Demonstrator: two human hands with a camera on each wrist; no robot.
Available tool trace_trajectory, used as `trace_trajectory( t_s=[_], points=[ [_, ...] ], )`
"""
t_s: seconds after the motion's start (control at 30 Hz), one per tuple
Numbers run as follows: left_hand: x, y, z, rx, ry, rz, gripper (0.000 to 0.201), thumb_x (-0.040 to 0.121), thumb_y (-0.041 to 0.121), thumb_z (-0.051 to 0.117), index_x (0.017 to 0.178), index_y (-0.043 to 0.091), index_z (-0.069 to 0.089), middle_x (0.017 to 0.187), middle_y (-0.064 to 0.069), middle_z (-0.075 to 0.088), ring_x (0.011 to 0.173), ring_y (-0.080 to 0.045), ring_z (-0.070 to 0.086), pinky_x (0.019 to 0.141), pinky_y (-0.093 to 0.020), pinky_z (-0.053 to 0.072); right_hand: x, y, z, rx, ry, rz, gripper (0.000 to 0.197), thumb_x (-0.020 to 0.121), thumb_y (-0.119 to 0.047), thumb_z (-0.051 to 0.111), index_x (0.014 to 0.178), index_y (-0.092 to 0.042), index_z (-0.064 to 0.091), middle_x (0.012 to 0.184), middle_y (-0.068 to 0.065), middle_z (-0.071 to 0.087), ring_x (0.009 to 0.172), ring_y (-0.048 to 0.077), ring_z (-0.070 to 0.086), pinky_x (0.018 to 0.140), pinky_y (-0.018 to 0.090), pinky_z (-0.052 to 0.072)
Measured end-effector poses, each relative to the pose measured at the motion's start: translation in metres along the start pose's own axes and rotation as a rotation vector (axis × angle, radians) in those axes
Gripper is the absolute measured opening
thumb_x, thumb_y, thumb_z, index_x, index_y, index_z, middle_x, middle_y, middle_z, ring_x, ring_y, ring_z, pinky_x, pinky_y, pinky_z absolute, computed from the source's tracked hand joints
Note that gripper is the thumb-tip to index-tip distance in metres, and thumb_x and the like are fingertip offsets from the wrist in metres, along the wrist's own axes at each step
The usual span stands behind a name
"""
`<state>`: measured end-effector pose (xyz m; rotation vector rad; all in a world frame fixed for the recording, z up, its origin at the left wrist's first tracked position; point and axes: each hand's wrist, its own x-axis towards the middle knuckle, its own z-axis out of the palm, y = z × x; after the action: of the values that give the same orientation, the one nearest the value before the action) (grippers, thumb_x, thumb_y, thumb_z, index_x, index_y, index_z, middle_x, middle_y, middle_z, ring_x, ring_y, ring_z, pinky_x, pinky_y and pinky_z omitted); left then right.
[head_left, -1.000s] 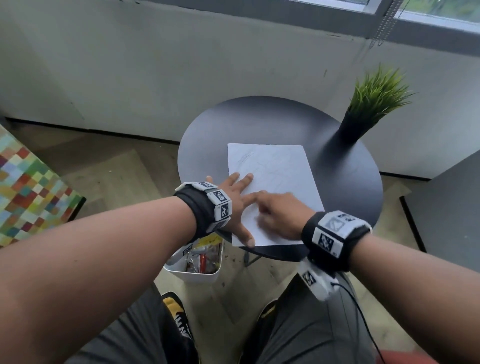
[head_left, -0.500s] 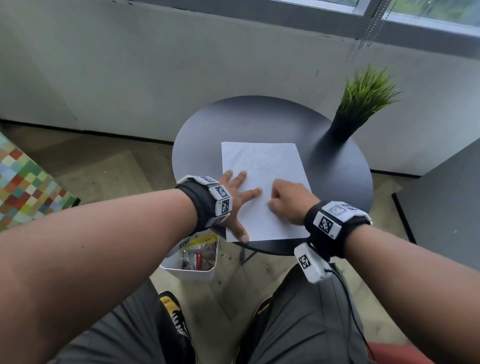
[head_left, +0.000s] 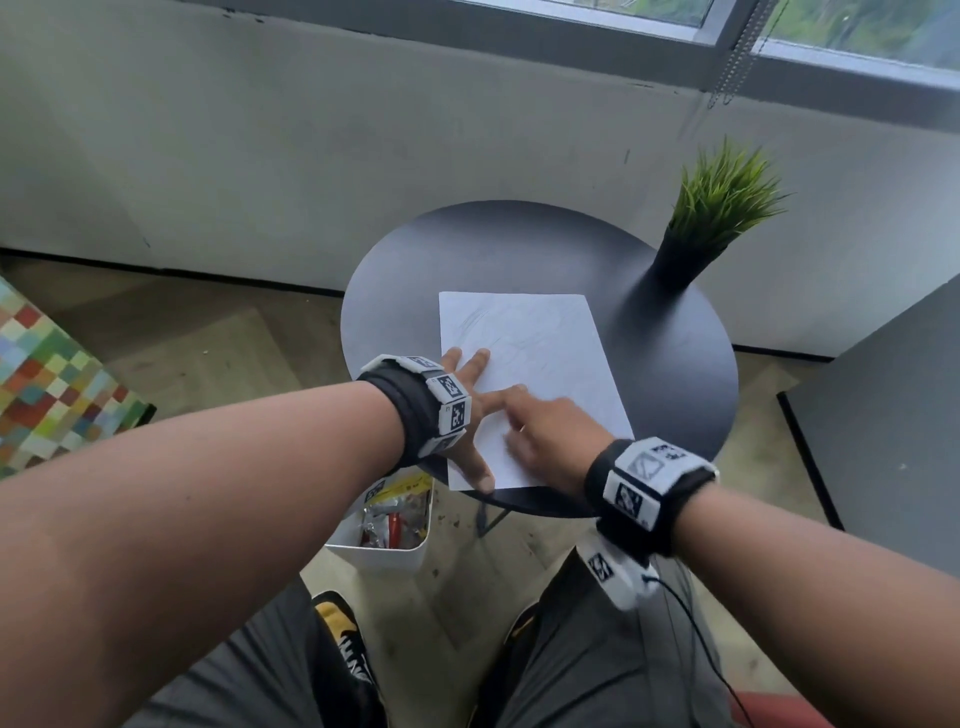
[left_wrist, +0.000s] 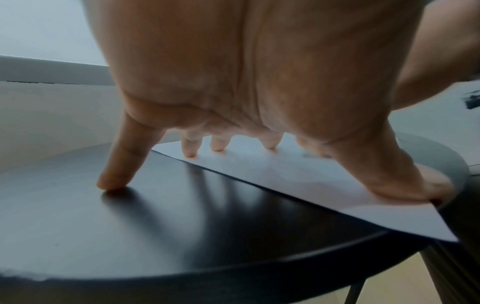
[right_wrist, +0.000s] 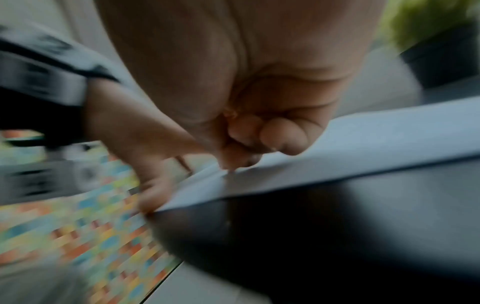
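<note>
A white sheet of paper (head_left: 530, 353) with faint pencil marks lies on a round black table (head_left: 519, 249), its near corner hanging past the rim. My left hand (head_left: 477, 415) is spread flat: the thumb and three fingers press the sheet's left edge (left_wrist: 285, 176), and the little finger rests on the bare tabletop (left_wrist: 130, 226). My right hand (head_left: 550, 431) is blurred, with curled fingers. Its bunched fingertips (right_wrist: 233, 162) touch the paper (right_wrist: 363, 148) close to the left hand. I cannot tell whether they pinch something small.
A potted green plant (head_left: 717, 208) stands at the table's back right. On the floor under the near left rim sits a white bin (head_left: 384, 551) of small items. A multicoloured block (head_left: 47, 374) is at far left, a grey cabinet (head_left: 893, 415) at right.
My right hand slid up and to the right over the paper, then back down and left toward the left hand. The left hand has stayed pressed on the sheet.
</note>
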<state>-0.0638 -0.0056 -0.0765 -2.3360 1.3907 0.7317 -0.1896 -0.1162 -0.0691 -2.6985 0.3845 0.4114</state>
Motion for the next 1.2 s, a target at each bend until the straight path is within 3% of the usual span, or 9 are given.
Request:
trace_trajectory(
  t_s=[0.1,0.27,0.37,0.43,0.6,0.77,0.93,1.1,1.2],
  points=[
    [0.002,0.001,0.000,0.009,-0.001,0.000,0.132,0.057,0.083,0.074,0.150,0.059,-0.015,0.164,-0.011,-0.029,0.148,-0.050,-0.019,0.117,-0.072,0.012,-0.006,0.003,-0.010,-0.015,-0.143,-0.090,0.011,0.090,-0.029,0.057,0.092,-0.019,0.053,0.091,0.002,0.063,0.084,0.022,0.056,0.069,0.031,0.041],
    [0.000,0.007,-0.007,0.036,-0.026,-0.016,0.129,0.058,0.083,0.074,0.148,0.062,-0.016,0.164,-0.011,-0.027,0.149,-0.051,-0.016,0.117,-0.072,0.012,0.016,0.032,-0.021,0.039,0.127,0.209,0.014,0.089,-0.030,0.053,0.093,-0.018,0.049,0.096,0.007,0.063,0.090,0.031,0.059,0.073,0.035,0.047],
    [0.002,0.003,-0.004,0.014,-0.016,-0.011,0.130,0.054,0.083,0.076,0.145,0.064,-0.015,0.165,-0.010,-0.028,0.150,-0.049,-0.017,0.116,-0.073,0.011,0.004,0.006,0.000,0.021,0.004,-0.020,0.014,0.092,-0.029,0.052,0.105,-0.023,0.051,0.096,0.001,0.059,0.091,0.027,0.058,0.076,0.034,0.046],
    [0.000,0.003,-0.005,0.021,-0.029,-0.009,0.130,0.055,0.083,0.076,0.146,0.064,-0.015,0.164,-0.010,-0.028,0.150,-0.049,-0.017,0.117,-0.072,0.010,0.000,0.006,-0.007,0.022,-0.113,-0.066,0.010,0.090,-0.029,0.059,0.095,-0.024,0.053,0.092,-0.002,0.060,0.089,0.023,0.058,0.074,0.031,0.043],
    [-0.002,0.004,-0.006,0.031,-0.044,-0.011,0.129,0.060,0.083,0.073,0.147,0.061,-0.018,0.163,-0.010,-0.031,0.149,-0.048,-0.020,0.118,-0.071,0.010,0.020,0.034,-0.026,0.067,0.120,0.254,0.010,0.086,-0.027,0.057,0.088,-0.019,0.052,0.097,0.004,0.063,0.091,0.027,0.057,0.072,0.031,0.042],
    [-0.002,-0.001,-0.004,0.035,-0.042,-0.006,0.128,0.056,0.083,0.075,0.148,0.062,-0.013,0.164,-0.004,-0.032,0.151,-0.043,-0.020,0.117,-0.071,0.011,0.003,0.003,-0.005,0.021,-0.054,-0.043,0.018,0.089,-0.025,0.057,0.107,-0.023,0.056,0.092,-0.004,0.057,0.089,0.022,0.057,0.073,0.030,0.041],
    [-0.003,0.001,-0.005,0.049,-0.039,-0.004,0.128,0.060,0.081,0.074,0.147,0.062,-0.018,0.164,-0.008,-0.031,0.151,-0.045,-0.019,0.116,-0.070,0.008,0.021,0.036,-0.028,0.074,0.139,0.273,0.010,0.086,-0.027,0.055,0.088,-0.018,0.053,0.094,0.004,0.062,0.091,0.028,0.058,0.069,0.031,0.041],
    [-0.003,-0.007,-0.004,0.049,-0.043,0.010,0.131,0.057,0.079,0.079,0.145,0.065,-0.016,0.163,-0.005,-0.032,0.150,-0.044,-0.021,0.118,-0.071,0.009,-0.007,-0.010,0.000,0.017,-0.093,-0.085,0.011,0.091,-0.030,0.058,0.093,-0.020,0.053,0.089,0.000,0.060,0.083,0.021,0.054,0.064,0.029,0.036],
    [-0.005,-0.008,-0.005,0.051,-0.046,0.012,0.129,0.057,0.079,0.078,0.145,0.066,-0.015,0.164,-0.006,-0.030,0.151,-0.045,-0.018,0.118,-0.071,0.011,0.001,0.013,-0.021,0.037,-0.106,-0.008,0.013,0.086,-0.027,0.064,0.080,-0.024,0.054,0.082,-0.007,0.059,0.080,0.016,0.054,0.060,0.023,0.037]
  ],
)
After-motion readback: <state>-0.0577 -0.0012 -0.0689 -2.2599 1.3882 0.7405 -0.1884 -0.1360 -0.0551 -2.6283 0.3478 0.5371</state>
